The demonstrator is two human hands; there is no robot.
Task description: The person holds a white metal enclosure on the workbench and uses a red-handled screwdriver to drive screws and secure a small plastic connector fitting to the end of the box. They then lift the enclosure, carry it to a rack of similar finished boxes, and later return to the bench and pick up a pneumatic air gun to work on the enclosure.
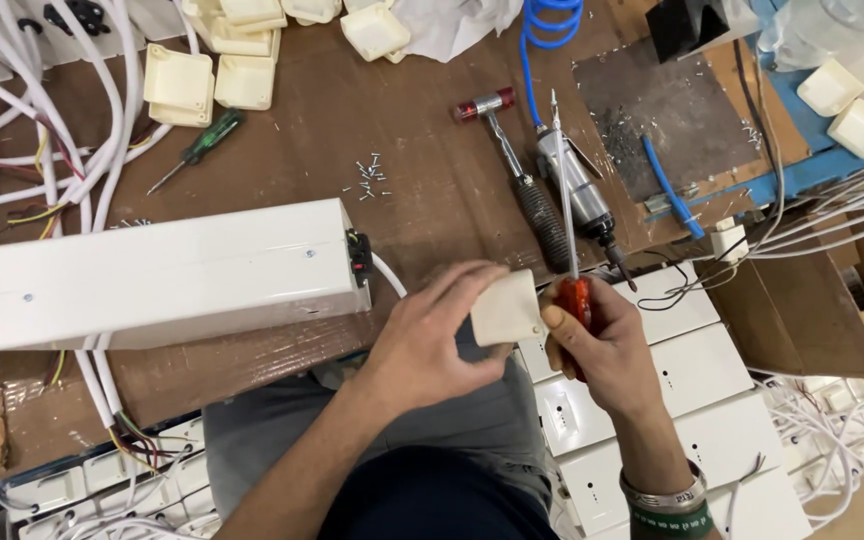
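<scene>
My left hand point(432, 330) pinches a small cream plastic square cap point(505, 308) by its left side, just in front of the workbench edge. My right hand point(602, 350) touches the cap's right edge with the thumb and also grips a red-handled screwdriver point(568, 210), its long shaft pointing up away from me. A long white metal box point(177, 272) with two screws on top lies on the bench to the left, wires leaving its right end.
A hammer point(517, 170) and a grey air tool point(577, 190) on a blue coiled hose lie ahead. A green screwdriver point(197, 150), loose screws point(372, 178), cream caps point(207, 80), white cables point(72, 110). White boxes point(652, 400) stack at the right.
</scene>
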